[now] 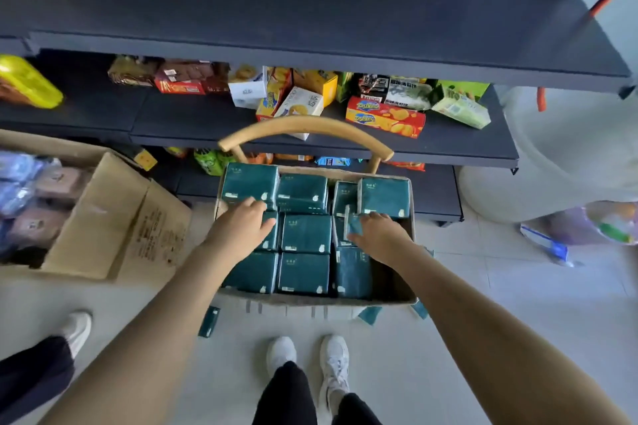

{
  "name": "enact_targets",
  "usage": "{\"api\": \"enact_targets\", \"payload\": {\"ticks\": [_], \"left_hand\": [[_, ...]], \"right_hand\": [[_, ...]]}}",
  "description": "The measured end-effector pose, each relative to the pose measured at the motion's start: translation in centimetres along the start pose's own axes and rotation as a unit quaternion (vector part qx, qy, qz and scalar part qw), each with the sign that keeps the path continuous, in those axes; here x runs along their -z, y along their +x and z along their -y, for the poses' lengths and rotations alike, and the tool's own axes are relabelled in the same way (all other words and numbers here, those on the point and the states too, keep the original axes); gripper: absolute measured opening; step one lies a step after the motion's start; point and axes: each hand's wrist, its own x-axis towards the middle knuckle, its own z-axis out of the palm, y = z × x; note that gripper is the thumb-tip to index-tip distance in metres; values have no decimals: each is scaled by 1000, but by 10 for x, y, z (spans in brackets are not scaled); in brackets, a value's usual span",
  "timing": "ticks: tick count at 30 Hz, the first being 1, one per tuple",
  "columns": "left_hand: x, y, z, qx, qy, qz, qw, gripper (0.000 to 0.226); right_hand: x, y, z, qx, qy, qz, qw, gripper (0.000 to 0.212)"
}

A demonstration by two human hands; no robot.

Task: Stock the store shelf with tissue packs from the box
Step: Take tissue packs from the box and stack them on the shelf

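Left forearm (155,304) and right forearm (466,304) are extending into the box (310,302). The left hand (241,228) is lying flat, fingers relaxed, on packs at the box's left edge. The right hand (378,235) is pinching an upright tissue pack (353,226) near the right edge. The shelf (345,10) is waiting directly beyond.

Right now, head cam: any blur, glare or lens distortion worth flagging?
Head view: strong wide-angle bowing, the shelf edge curves and tilts. Its left margin is smeared, leaving the yellow-green pack and open carton soft. The floor at right is washed pale by bright light. The tissue packs at centre are fairly sharp, print too small to read.
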Motion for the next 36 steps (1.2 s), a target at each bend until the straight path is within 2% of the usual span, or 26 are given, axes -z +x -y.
{"api": "enact_targets", "payload": {"ticks": [7, 13, 18, 21, 28, 36], "left_hand": [[-73, 33, -4, 8, -13, 41, 999, 37], [-117, 68, -2, 88, -58, 40, 994, 47], [-139, 86, -3, 120, -88, 17, 989, 67], [-145, 94, -1, 131, -81, 43, 987, 75], [-149, 96, 1, 176, -137, 78, 972, 70], [-147, 90, -12, 141, -189, 69, 969, 64]], "right_hand": [[-74, 32, -18, -48, 45, 77, 995, 54], [-116, 48, -34, -99, 73, 119, 985, 59], [-129, 54, -36, -144, 127, 93, 977, 58], [-130, 57, -38, -180, 177, 69, 965, 57], [-139, 59, -41, -226, 248, 50, 941, 56], [-153, 57, -44, -289, 363, 40, 885, 53]]}}
